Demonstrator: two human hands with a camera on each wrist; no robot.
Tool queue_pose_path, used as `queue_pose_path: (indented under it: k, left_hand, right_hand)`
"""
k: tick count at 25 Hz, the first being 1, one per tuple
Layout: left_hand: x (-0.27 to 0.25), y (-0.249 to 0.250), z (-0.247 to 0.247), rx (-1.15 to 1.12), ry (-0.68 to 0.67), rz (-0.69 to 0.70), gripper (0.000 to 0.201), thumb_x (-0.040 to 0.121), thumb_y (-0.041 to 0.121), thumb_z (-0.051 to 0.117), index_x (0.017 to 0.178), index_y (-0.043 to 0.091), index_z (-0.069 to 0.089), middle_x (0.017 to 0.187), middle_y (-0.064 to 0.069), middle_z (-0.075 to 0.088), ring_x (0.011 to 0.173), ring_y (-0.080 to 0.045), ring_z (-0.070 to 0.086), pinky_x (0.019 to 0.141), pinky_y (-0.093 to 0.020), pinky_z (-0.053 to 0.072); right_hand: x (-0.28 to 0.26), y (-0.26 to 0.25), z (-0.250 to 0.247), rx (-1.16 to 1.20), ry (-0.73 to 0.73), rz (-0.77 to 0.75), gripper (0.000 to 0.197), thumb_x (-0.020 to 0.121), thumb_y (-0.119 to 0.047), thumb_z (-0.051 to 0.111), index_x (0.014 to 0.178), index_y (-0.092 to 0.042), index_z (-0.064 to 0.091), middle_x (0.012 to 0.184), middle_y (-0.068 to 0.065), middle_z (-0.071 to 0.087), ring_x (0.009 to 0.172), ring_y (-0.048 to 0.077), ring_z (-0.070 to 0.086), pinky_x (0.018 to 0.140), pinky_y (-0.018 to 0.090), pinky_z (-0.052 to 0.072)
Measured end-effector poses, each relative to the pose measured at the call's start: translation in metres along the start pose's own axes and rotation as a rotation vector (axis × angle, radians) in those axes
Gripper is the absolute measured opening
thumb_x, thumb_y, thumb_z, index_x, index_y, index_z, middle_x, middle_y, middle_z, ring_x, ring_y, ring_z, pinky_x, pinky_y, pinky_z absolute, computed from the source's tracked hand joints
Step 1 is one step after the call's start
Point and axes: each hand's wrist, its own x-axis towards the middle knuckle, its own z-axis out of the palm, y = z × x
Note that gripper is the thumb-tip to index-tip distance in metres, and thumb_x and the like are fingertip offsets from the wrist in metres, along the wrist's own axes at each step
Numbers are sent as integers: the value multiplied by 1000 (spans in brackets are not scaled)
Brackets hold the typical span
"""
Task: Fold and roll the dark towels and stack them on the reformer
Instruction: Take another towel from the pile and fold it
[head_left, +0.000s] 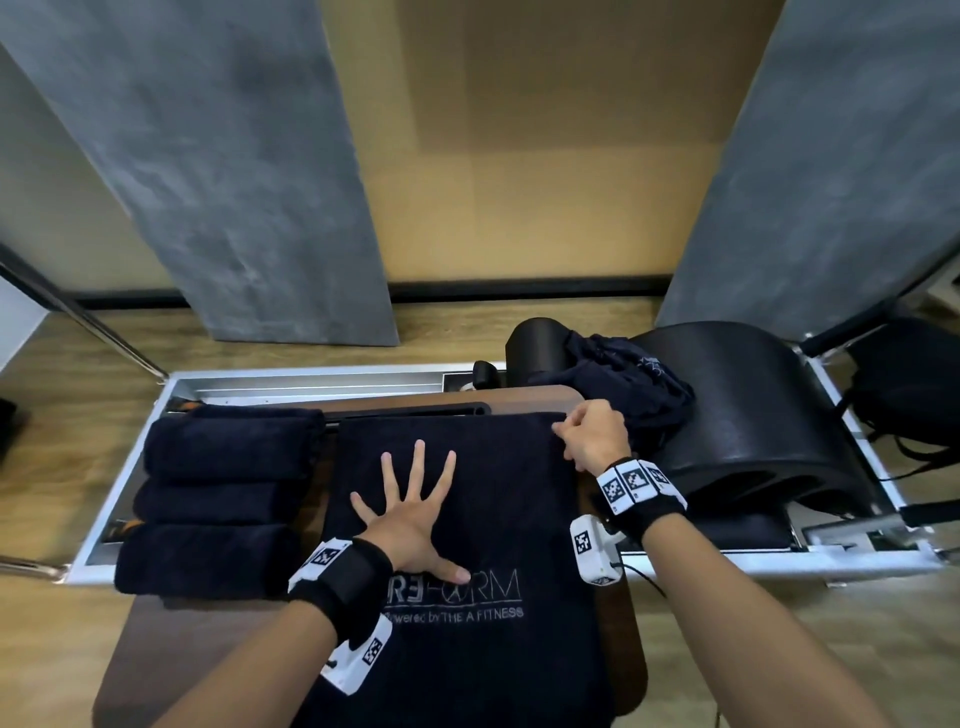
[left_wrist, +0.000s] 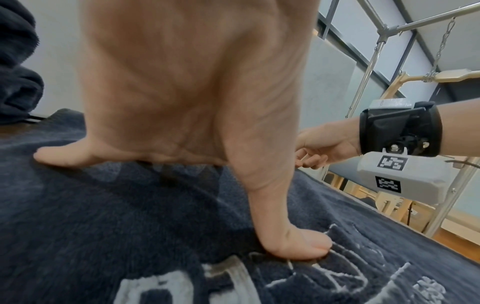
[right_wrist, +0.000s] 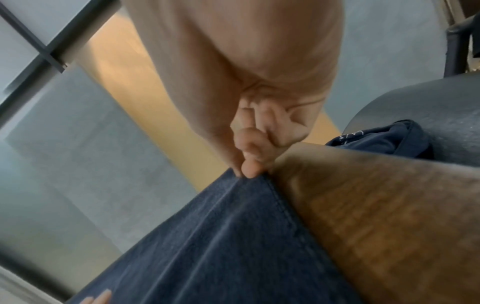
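A dark towel (head_left: 467, 519) lies flat and spread on the brown wooden bench (head_left: 171, 639) that sits across the reformer (head_left: 857, 551), with its white stitched lettering turned toward the person. The left hand (head_left: 410, 525) rests on the middle of this towel, palm down; its fingers (head_left: 418, 457) are straight and spread wide, they grasp nothing, and the thumb touches the lettering. The right hand (head_left: 592, 436) is at the far right corner of the same towel, and in the right wrist view its thumb and fingers (right_wrist: 249, 170) pinch the hemmed edge of the cloth and raise it a little from the wood. To the left of the flat towel, three rolled towels (head_left: 218, 499) lie side by side, touching each other, on the reformer frame. Behind the right hand, a crumpled dark towel (head_left: 618, 374) lies against the black curved barrel (head_left: 753, 405). The floor (head_left: 62, 364) around is wooden.
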Motion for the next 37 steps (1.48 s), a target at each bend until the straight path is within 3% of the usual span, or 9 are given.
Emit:
queue_pose_path:
  k: [3,7,12,16,19,24,27,31,37]
  left_hand:
    - [2,-9,8,-34,56,53,155,66,66,90,148,55,-40,142,12,-67,132,-37,-61,109,-82,-18]
    - [-10,-27,38,9,300,185,119,84,83,59,164,42,-19,164,9,-45,149,-27,-46,120,-75,-14]
    - [-59,-71,122,96,632,349,73,109,66,24,170,28,9,176,12,-15,161,-9,-19,131,-56,9]
    - [-101,-100,179,129,683,389,94,99,83,33,170,26,9,178,9,-5,164,-14,-7,129,-50,3]
    - [-121,-114,196,190,686,397,102,96,73,57,170,26,6,178,7,-5,164,-16,-3,131,-47,7]
    - [-134,-125,200,112,652,406,102,88,3,61,169,27,5,176,10,-11,162,-10,-14,132,-38,-4]
    - [-144,-129,202,-163,692,502,63,96,-3,58,153,21,49,174,7,23,162,-7,11,133,-32,2]
    - [-163,-129,189,-545,840,535,31,96,-1,68,111,26,67,127,15,67,125,-7,63,108,-29,48]
    - [-157,-116,139,-827,925,453,21,102,17,69,115,34,72,116,18,73,116,-3,66,95,-11,48]
  right_hand:
    - [-23,5,0,136,46,-112,13,94,-16,73,83,-14,66,70,14,71,51,23,66,45,35,56]
    - [-84,30,10,313,-312,-301,8,95,-4,72,97,-10,68,75,19,71,53,22,63,46,35,51]
    - [-174,82,33,4,-243,-617,21,92,-18,77,113,-22,77,125,-6,72,119,9,66,101,25,52]
    - [-232,131,50,-442,-293,-804,92,86,-71,62,163,-38,24,173,-20,2,159,2,-6,128,30,-1]
    - [-262,154,61,-645,-167,-813,113,84,-46,73,166,-37,-4,173,-14,-14,159,9,-16,128,41,-5]
    - [-290,165,57,-408,48,-802,79,75,16,63,149,-12,55,165,2,37,155,21,33,127,40,16]
    - [-300,171,50,-266,84,-796,50,85,17,60,124,-10,72,149,1,59,142,20,52,123,39,33]
    - [-300,160,24,8,-48,-595,42,94,5,63,113,-32,70,109,-11,77,104,10,72,95,29,56]
    - [-251,116,-19,299,-69,-514,14,90,-8,80,96,-21,80,97,-9,79,98,10,73,91,30,56]
